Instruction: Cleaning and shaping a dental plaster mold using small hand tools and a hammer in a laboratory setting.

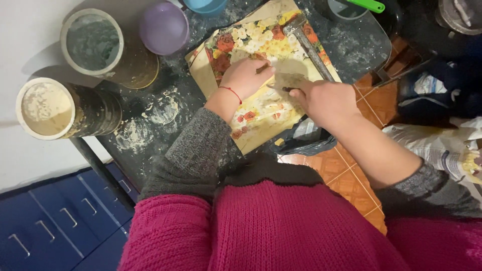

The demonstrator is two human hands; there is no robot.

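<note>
From the head view I see my left hand (244, 76) pressed flat, fingers together, on the flower-printed cloth-covered board (261, 108), while my right hand (321, 98) pinches what looks like a dusty flat scraper blade (288, 80) lying on that board. I judge the board, overhanging the black floury table (351, 45), could tip if I bear down, and the grey metal bar (309, 45) beside the 2 hands could roll off.

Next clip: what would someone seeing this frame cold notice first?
Probably the bright floral board at the middle of the dark, powder-dusted table, with both hands on it: the left hand presses down while the right hand holds a flat scraper blade against it. Next, two big cylindrical containers of pale powder, one at far left and one at upper left, beside a purple bowl.
</note>
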